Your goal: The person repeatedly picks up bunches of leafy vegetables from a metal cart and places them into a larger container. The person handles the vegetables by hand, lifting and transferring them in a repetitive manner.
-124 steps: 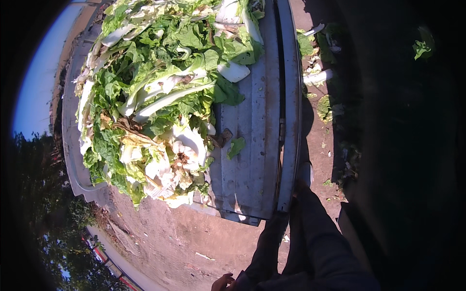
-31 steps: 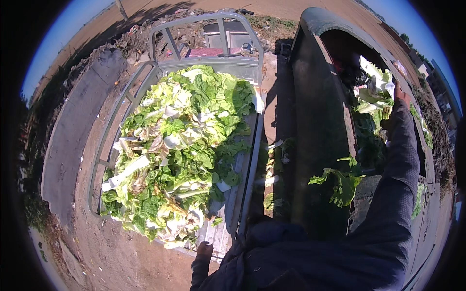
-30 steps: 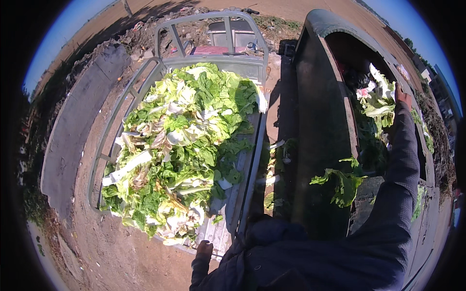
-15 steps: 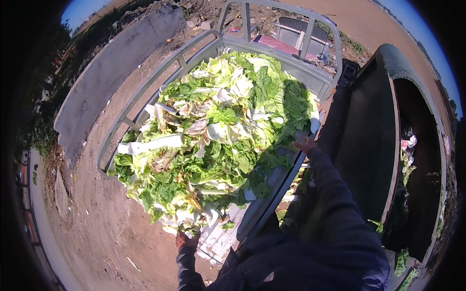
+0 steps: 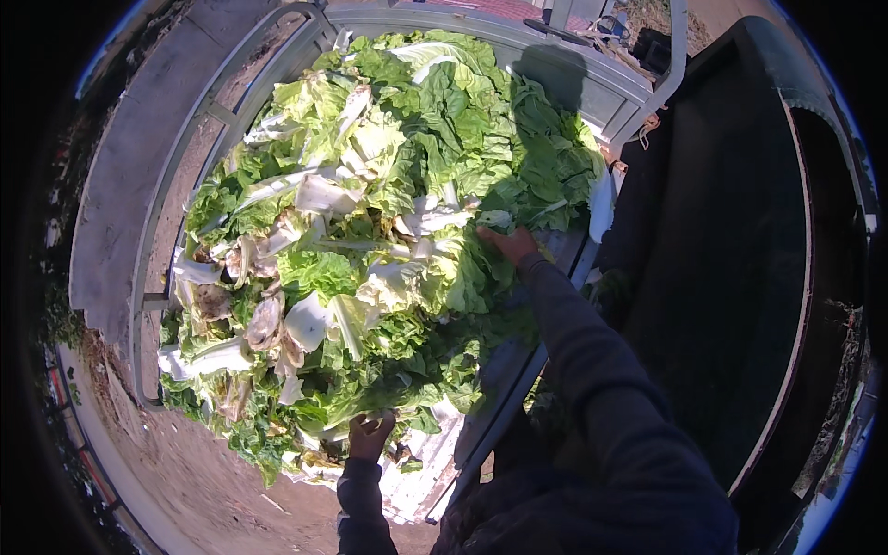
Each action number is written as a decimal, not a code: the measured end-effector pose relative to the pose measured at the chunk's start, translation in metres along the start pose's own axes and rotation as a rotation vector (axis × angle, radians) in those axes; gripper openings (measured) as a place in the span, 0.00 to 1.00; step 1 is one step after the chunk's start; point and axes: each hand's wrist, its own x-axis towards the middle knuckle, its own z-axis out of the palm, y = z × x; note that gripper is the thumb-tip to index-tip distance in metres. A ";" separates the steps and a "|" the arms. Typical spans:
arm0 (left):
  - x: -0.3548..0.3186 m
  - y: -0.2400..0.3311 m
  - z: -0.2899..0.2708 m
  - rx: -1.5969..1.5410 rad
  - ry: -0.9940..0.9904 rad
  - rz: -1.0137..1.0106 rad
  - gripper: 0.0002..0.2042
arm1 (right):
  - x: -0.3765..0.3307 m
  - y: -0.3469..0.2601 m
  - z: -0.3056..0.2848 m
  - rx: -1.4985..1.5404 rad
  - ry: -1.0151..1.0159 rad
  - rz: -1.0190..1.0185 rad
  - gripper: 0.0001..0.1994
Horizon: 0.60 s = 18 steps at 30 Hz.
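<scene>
A big heap of green and white cabbage leaves (image 5: 370, 231) fills a grey metal cart bed (image 5: 435, 462). My left hand (image 5: 370, 435) reaches up under the near edge of the heap, fingers curled into the leaves there. My right hand (image 5: 507, 244), on a dark-sleeved arm, grips leaves at the heap's right side, near the cart's side wall (image 5: 583, 88). Some leaves are browned and wilted at the left (image 5: 264, 319).
A large dark container (image 5: 740, 240) stands right of the cart, close against it. The cart's metal frame rail (image 5: 153, 277) runs along the left. Bare dirt ground (image 5: 176, 481) lies below left, a grey concrete strip (image 5: 120, 203) at the far left.
My right arm has come out of the dark container on the right and swung over to the leaf heap. My left hand has moved up to the heap's near edge.
</scene>
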 end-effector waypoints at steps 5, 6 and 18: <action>0.027 0.030 0.033 -0.582 -0.360 -0.280 0.29 | -0.002 -0.010 0.011 -0.115 -0.008 0.198 0.43; 0.033 0.042 0.046 -0.575 -0.380 -0.166 0.29 | -0.006 -0.014 0.010 0.104 -0.035 0.182 0.40; 0.086 0.114 0.096 -0.977 -0.597 0.023 0.34 | -0.020 -0.023 0.029 0.407 -0.065 0.013 0.26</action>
